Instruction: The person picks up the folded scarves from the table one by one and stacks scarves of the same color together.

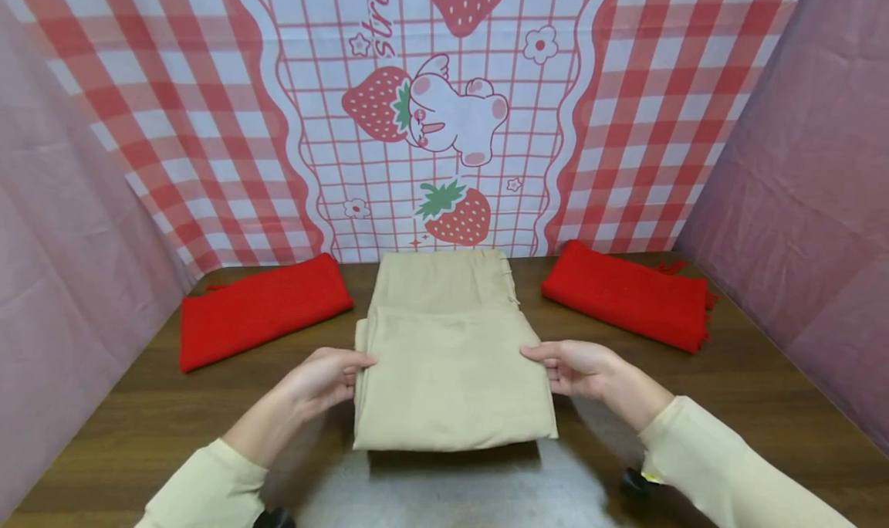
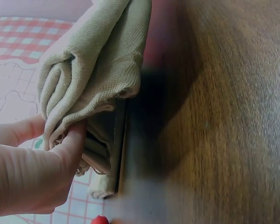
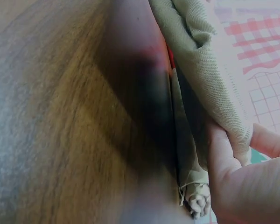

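Note:
A beige scarf (image 1: 454, 381), folded into layers, spans the middle of the head view, its near part lifted off the table and its far part lying flat. My left hand (image 1: 325, 380) pinches its left edge, thumb on top and fingers beneath. On the opposite edge, my right hand (image 1: 582, 370) pinches it the same way. Rolled layers of the beige scarf (image 2: 91, 65) hang over the table in the left wrist view, between thumb and fingers of the left hand (image 2: 35, 172). Fringe shows below the fold near the right hand (image 3: 252, 184) in the right wrist view.
A folded red scarf (image 1: 264, 308) lies at the back left of the wooden table (image 1: 132, 420). Another folded red scarf (image 1: 625, 292), with fringe, lies at the back right. Behind them hangs a strawberry-print checked cloth (image 1: 444, 227); pink curtains (image 1: 785, 204) flank both sides.

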Demonstrator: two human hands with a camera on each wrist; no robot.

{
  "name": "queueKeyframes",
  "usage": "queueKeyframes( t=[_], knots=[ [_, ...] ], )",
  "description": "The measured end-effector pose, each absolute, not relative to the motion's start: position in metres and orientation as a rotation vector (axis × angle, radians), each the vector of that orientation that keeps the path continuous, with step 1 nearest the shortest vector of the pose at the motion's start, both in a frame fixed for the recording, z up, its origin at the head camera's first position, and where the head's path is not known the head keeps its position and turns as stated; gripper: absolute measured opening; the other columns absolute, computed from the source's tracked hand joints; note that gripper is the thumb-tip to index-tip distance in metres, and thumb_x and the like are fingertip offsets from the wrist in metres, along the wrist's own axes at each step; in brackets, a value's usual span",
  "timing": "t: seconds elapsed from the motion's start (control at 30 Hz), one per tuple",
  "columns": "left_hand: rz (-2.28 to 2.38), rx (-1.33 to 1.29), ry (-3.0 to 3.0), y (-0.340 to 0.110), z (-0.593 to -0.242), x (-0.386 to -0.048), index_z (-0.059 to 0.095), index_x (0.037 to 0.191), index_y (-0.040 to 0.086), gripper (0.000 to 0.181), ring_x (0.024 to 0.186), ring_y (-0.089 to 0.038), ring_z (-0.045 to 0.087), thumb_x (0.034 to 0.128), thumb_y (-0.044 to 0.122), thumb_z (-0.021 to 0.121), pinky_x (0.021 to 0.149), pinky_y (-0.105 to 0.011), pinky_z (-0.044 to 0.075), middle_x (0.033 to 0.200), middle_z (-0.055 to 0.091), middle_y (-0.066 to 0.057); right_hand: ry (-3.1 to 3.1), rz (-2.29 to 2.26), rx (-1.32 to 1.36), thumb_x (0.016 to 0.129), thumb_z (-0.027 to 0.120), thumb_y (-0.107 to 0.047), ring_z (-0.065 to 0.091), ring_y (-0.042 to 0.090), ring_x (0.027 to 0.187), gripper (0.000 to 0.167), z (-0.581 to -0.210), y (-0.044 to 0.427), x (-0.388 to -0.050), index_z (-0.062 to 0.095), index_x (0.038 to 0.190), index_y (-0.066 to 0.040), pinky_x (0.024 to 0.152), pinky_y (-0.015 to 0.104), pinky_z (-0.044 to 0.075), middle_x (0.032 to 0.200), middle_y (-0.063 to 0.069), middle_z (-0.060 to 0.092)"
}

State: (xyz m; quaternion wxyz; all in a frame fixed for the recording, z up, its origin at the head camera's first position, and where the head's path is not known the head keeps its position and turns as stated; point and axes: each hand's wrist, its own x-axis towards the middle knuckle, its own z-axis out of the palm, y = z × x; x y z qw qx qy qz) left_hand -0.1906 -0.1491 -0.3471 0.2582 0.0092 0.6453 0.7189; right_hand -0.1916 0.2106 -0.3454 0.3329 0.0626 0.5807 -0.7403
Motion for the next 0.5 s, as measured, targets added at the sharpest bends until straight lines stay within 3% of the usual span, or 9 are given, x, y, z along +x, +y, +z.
queueKeyframes(
  t=[0.23,0.5],
  knots=[
    [1.944,-0.009,1.747,-0.142,-0.349,-0.191,0.045,0.125,-0.016,0.039,0.086,-0.007,0.064,0.0938,0.006,0.052,0.081,-0.024,0.054,0.088,0.068,0.003,1.536,-1.923,0.157,0.097,0.054,-0.016,0.069,0.008,0.084,0.013,-0.344,0.217,-0.190,0.065,0.092,-0.014,0.080,0.023,0.057,0.089,-0.003,0.072],
    [1.951,0.002,1.734,-0.132,-0.349,-0.190,0.050,0.118,-0.013,0.031,0.086,-0.006,0.064,0.0922,0.004,0.051,0.081,-0.023,0.053,0.085,0.068,0.004,1.523,-1.919,0.122,0.098,0.054,-0.017,0.069,0.008,0.084,0.014,-0.344,0.229,-0.188,0.067,0.092,-0.016,0.080,0.023,0.057,0.089,-0.004,0.073]
  ],
)
